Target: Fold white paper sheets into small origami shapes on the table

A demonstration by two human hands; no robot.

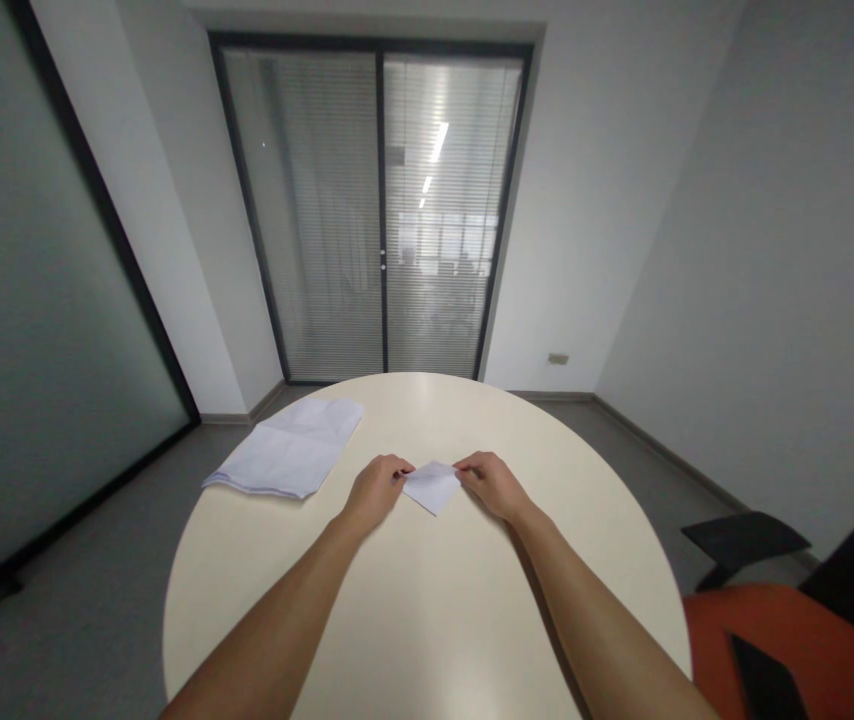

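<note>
A small folded sheet of white paper (433,488) is held over the middle of the round table, one corner pointing towards me. My left hand (380,488) pinches its left corner between thumb and fingers. At the opposite corner, my right hand (493,482) grips the paper in the same way. The paper looks like a diamond with a fold across its upper part. Whether its underside touches the tabletop I cannot tell.
A stack of creased white paper sheets (296,445) lies at the left side of the cream round table (412,620). An orange chair (779,640) with black armrests stands close on the right. Beyond the table is a glass partition with blinds (322,220).
</note>
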